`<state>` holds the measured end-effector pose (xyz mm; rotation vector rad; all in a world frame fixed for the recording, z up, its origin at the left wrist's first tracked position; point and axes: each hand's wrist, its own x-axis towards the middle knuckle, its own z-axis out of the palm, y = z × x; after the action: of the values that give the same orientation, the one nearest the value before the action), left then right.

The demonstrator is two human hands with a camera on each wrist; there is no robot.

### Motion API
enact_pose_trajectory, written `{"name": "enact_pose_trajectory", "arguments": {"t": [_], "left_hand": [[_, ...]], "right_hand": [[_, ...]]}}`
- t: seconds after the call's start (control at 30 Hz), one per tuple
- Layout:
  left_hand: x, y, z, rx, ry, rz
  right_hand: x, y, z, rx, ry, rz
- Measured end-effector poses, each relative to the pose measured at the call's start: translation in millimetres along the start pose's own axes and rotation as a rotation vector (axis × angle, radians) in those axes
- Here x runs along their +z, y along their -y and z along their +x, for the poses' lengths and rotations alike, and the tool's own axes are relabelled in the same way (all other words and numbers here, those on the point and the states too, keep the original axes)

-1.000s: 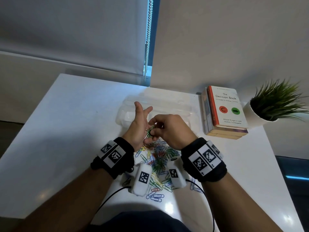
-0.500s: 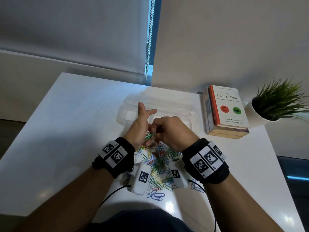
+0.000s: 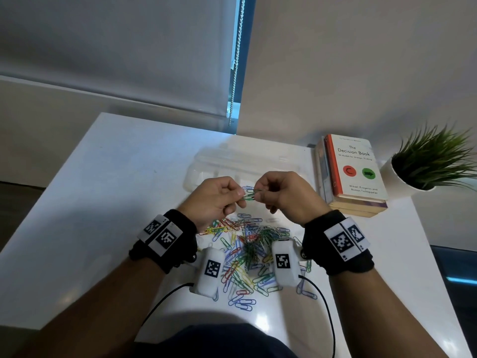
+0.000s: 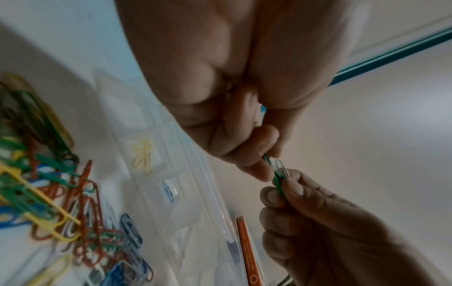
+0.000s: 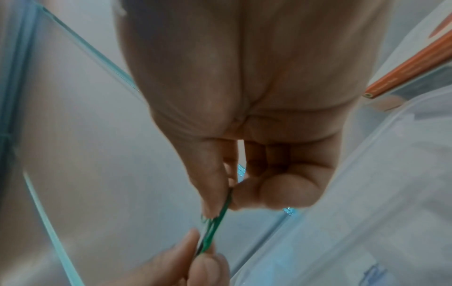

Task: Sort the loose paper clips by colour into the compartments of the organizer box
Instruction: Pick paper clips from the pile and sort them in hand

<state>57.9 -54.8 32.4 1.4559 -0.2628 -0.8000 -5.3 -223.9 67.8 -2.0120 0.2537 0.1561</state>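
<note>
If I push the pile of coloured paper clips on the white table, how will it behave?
The pile of coloured paper clips looks tangled, so clumps would probably drag together. Thin wire suggests it is light. On the glossy white table, it would likely slide easily.

Head view: high above the near edge of the bench (image 3: 103, 177), facing forward and down, taking in both forearms and the wall at 12 o'clock. Wrist views: each looks along its palm from very close, left hand (image 4: 232, 87), right hand (image 5: 257, 96). All three share the green paper clip (image 3: 249, 196) pinched between both hands.
</note>
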Motion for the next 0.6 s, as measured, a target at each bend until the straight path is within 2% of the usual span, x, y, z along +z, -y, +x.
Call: {"name": "enact_pose_trajectory", "arguments": {"t": [0.27, 0.47, 0.6], "left_hand": [[-0.1, 2.3, 4.5, -0.02, -0.073, -0.125], [-6.8, 1.7, 10.1, 0.059, -0.248, -0.141], [-6.2, 1.1, 12.6, 0.062, -0.262, -0.149]], "right_hand": [[-5.5, -6.1, -0.9, 0.017, -0.077, 0.215], [-33.2, -18.3, 7.6, 0.048, -0.327, 0.149], [-45.5, -25.0, 14.0, 0.083, -0.385, 0.013]]}}
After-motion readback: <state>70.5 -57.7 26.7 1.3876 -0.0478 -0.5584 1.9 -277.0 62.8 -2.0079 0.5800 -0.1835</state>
